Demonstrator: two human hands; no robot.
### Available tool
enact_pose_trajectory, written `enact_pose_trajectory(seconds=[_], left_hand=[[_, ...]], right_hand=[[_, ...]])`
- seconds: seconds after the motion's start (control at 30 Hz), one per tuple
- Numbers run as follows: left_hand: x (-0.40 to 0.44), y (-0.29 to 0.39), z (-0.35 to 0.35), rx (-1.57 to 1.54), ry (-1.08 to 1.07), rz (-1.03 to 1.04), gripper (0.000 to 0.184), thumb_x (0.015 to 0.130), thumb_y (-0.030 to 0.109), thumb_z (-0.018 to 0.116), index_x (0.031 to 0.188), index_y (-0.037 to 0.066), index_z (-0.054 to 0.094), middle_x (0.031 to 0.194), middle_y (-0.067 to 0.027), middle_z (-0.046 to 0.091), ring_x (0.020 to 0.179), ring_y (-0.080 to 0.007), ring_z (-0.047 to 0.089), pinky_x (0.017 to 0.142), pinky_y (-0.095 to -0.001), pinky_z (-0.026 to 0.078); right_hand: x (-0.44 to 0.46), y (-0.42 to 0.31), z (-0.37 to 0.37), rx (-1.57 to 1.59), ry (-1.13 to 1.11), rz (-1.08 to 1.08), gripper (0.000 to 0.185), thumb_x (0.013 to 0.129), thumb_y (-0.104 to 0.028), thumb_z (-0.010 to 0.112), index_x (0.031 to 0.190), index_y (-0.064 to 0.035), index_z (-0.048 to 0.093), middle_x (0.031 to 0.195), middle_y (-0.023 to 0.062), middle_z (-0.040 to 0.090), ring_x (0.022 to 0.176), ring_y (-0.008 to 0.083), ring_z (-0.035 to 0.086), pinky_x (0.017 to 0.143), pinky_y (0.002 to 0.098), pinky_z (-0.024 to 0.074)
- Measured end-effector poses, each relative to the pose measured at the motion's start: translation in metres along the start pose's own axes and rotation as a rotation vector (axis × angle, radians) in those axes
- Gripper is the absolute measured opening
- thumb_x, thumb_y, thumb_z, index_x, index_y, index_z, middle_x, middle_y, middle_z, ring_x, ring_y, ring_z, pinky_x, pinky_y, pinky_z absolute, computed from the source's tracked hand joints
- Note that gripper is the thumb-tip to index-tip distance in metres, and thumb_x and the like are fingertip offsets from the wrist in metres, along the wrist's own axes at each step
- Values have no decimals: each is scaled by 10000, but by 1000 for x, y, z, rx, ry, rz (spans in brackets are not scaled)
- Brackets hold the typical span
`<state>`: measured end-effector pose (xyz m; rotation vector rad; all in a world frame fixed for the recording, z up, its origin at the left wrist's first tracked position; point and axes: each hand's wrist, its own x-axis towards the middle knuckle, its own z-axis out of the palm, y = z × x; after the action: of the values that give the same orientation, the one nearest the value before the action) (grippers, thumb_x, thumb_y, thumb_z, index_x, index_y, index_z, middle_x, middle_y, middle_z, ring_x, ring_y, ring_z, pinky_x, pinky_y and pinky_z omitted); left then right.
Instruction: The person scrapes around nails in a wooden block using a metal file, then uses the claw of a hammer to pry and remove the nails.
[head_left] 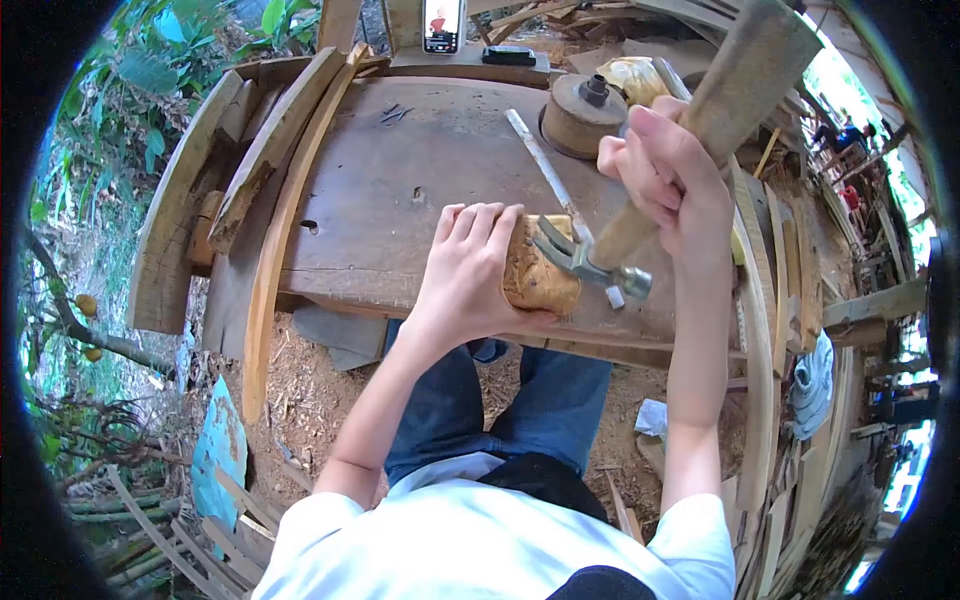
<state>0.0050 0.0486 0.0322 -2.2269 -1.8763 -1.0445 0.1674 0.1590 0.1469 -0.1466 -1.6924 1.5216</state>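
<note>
My left hand [468, 268] is closed around the left side of a wooden block [540, 278] at the bench's front edge, fingers along its far left side and thumb along its near side. Dark spots, perhaps nail heads, dot the block's top. My right hand [672, 180] grips a claw hammer [752, 85] by its thick wooden handle. In this view the hammer's metal head overlaps the block's right side; whether they touch I cannot tell. A narrow whitish bar [540, 155] lies on the bench, partly hidden behind the hammer head.
The wooden bench [400, 180] has a few small dark nails [396, 114] at its far left. A round brown object with a dark knob [585, 115] stands at far right. Behind are a phone [442, 25] and a black item [508, 55]. Curved planks [290, 210] line the left.
</note>
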Motion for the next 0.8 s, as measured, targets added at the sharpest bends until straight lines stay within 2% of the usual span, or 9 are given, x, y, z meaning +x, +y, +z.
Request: enact_pose_trajectory(seconds=[0.07, 0.1, 0.17, 0.4, 0.47, 0.73, 0.8], left_hand=[[3, -4, -4, -49, -111, 30, 1066, 507, 580, 891, 1324, -1, 527, 1256, -161, 564, 1193, -332, 508, 1108, -452, 354], [4, -5, -4, -41, -116, 31, 1066, 507, 580, 891, 1324, -1, 527, 1256, -161, 564, 1193, -332, 508, 1108, -452, 354], [3, -4, -2, -80, -50, 49, 1034, 501, 554, 888, 1273, -44, 547, 1203, -176, 591, 1175, -330, 545, 1106, -468, 333], [3, -7, -1, -93, -68, 43, 1043, 498, 554, 890, 1286, -34, 542, 1211, -173, 590, 1183, -328, 550, 1117, -470, 327], [5, -8, -2, -81, -96, 54, 1071, 496, 580, 896, 1337, 25, 532, 1257, -138, 575, 1187, -340, 518, 1092, -459, 387], [11, -12, 0, -127, -95, 88, 1024, 497, 559, 893, 1311, 40, 552, 1226, -131, 590, 1163, -338, 536, 1086, -457, 394], [11, -13, 2, -126, -82, 95, 1013, 498, 552, 893, 1304, 40, 555, 1220, -130, 592, 1158, -338, 541, 1083, -458, 397]], right_hand=[[-4, 0, 5, -44, 154, -9, 352, 913, -210, 703, 618, -132, 527, 460, -73, 400, 369, 36, 336, 521, 231, 423], [-6, -2, 4, 1, 131, -1, 311, 907, -200, 713, 666, -123, 532, 464, -75, 396, 375, 38, 346, 614, 254, 462], [-7, -3, 7, 6, 141, -5, 296, 905, -198, 717, 686, -119, 534, 463, -76, 391, 378, 37, 347, 620, 254, 462], [-8, -1, 3, 32, 60, -31, 292, 938, -197, 676, 711, -117, 513, 465, -80, 383, 382, 39, 326, 651, 262, 459], [-8, 1, 0, 26, 42, -50, 300, 950, -214, 668, 717, -119, 504, 465, -82, 378, 382, 39, 321, 650, 263, 453], [-12, 4, -5, 52, -10, -80, 308, 988, -253, 642, 757, -124, 485, 466, -87, 367, 384, 35, 309, 633, 269, 423], [-16, 3, -1, 67, 42, -102, 297, 986, -237, 646, 761, -123, 491, 469, -89, 369, 385, 34, 305, 637, 270, 422]])
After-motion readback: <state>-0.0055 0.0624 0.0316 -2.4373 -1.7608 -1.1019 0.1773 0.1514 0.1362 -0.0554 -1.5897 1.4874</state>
